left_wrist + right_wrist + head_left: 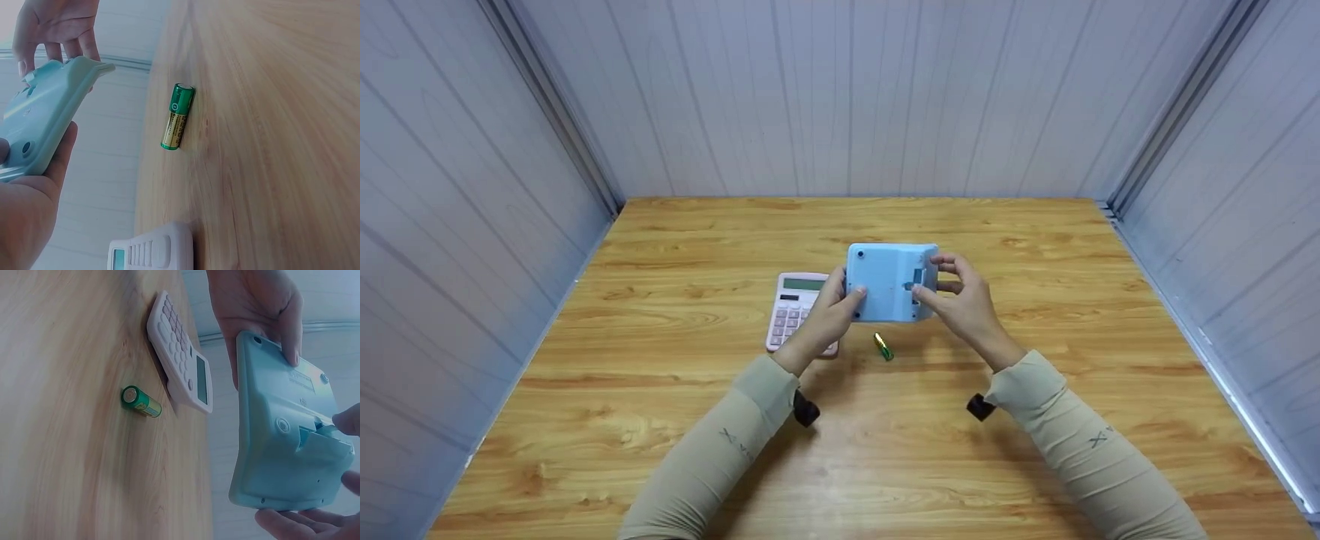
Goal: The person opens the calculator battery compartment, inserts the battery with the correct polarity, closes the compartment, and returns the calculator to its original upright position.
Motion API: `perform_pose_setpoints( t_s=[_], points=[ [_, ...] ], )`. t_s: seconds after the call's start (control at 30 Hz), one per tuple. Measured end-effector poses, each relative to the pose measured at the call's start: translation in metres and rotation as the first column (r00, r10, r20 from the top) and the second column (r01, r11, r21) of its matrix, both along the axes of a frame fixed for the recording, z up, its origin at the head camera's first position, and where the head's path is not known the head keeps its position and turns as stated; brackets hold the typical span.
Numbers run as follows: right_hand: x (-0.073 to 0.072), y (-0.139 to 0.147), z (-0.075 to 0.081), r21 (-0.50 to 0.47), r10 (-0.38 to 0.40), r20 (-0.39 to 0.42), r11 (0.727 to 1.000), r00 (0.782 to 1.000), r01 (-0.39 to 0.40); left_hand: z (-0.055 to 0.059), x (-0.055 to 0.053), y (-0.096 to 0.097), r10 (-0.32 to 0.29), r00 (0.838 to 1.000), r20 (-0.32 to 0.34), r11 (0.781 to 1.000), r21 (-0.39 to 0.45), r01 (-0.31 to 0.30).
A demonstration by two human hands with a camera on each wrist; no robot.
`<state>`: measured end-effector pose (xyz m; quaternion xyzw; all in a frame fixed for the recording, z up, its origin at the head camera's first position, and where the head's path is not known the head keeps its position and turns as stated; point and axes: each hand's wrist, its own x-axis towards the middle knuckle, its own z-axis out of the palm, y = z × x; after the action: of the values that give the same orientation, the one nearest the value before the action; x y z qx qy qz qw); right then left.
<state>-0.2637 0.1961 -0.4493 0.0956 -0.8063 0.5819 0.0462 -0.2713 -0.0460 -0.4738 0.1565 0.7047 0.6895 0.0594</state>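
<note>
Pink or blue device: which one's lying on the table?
The pink calculator, lying keys-up on the table; the blue device is held up in the left hand, back showing.

the head view is bright, with soft shadows on the wooden table (675, 300) by the sleeves (697, 465) and a pale shine near the bottom. both wrist views look duller and bluer. the small print on the blue case (281, 461) is too fuzzy to read.
</note>
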Motion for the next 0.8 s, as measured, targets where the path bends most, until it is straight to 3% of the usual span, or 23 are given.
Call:
perform_pose_setpoints(
  t_s=[0.47,0.8],
  points=[
    [0.0019,0.0001,-0.0025,-0.030,0.064,-0.014,0.997,0.998,-0.065,-0.0020,-0.0002,-0.0031,0.008,1.000,0.022,1.000,0.020,-0.008],
    [0.0028,-0.0026,-0.0063,-0.045,0.064,-0.040,0.997,0.997,-0.066,-0.0039,-0.0003,-0.0049,0.000,0.999,0.036,1.000,0.019,0.000]
  ],
)
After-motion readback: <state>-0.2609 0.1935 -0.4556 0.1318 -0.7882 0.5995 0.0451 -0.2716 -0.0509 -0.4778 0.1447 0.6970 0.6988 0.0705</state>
